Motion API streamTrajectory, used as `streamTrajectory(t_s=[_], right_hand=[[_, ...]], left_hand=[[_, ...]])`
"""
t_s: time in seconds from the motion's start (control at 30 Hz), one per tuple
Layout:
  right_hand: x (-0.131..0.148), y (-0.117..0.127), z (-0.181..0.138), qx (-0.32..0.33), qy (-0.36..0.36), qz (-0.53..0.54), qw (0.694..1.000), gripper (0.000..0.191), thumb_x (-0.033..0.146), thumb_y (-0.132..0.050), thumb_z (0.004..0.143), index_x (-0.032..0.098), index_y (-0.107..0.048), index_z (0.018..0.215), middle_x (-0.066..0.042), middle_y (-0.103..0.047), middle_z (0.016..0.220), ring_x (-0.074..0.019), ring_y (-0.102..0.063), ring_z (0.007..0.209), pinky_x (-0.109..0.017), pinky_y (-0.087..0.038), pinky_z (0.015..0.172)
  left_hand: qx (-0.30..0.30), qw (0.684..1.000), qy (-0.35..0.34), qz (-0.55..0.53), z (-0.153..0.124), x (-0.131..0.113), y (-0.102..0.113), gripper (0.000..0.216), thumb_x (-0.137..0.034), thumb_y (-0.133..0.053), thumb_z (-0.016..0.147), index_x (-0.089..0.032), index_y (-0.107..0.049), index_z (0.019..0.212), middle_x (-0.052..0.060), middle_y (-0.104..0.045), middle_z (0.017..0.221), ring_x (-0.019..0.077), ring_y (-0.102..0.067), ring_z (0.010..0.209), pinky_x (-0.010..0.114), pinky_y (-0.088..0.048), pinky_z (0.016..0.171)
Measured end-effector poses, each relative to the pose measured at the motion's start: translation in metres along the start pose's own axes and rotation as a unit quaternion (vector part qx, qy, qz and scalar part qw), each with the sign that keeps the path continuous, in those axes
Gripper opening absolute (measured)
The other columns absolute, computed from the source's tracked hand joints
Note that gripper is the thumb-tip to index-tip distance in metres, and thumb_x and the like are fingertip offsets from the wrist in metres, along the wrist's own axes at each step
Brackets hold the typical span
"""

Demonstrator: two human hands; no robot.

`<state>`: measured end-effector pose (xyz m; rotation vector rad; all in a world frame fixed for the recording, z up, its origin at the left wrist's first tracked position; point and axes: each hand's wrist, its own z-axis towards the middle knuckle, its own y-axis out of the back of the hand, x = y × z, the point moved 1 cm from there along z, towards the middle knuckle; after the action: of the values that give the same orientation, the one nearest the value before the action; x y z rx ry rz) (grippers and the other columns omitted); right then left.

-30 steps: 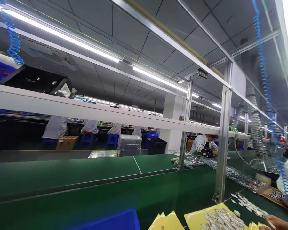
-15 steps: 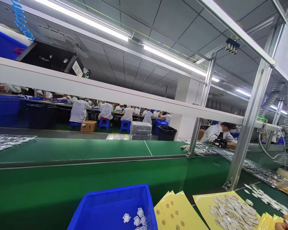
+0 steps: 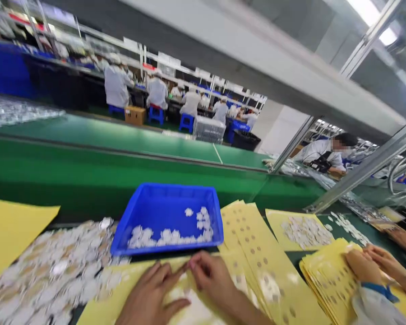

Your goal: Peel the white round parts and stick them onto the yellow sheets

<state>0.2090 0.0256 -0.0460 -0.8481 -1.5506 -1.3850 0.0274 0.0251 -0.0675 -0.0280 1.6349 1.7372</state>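
Both my hands are over a yellow sheet in front of the blue tray. My left hand rests on it with thumb and index finger apart. The left index fingertip meets the fingers of my right hand, which are pinched together. Whatever is in that pinch is too small and blurred to name. Small white round pieces lie along the near and right sides of the blue tray. To the right lie yellow sheets with rows of grey-brown round spots.
Many white and tan round pieces are spread at left, beside another yellow sheet. A co-worker's hands work at right by a yellow stack. A metal post and a green ledge stand beyond.
The view has tipped downward, bringing both my hands and the left-hand pile into sight. The blue tray now shows whole, higher in the picture.
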Motion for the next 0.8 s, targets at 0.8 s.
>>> streamTrajectory(t_s=[0.8], right_hand=[[0.011, 0.028, 0.004, 0.140, 0.042, -0.154, 0.977, 0.023, 0.019, -0.084, 0.070, 0.018, -0.071, 0.090, 0.005, -0.048, 0.073, -0.0095, -0.048, 0.066, -0.020, -0.033, 0.060]], left_hand=[[0.075, 0.996, 0.038, -0.034, 0.010, -0.014, 0.017, 0.031, -0.042, -0.073, 0.080, -0.041, -0.070, 0.111, 0.002, -0.055, 0.075, 0.0223, -0.052, 0.080, 0.031, -0.041, 0.069]])
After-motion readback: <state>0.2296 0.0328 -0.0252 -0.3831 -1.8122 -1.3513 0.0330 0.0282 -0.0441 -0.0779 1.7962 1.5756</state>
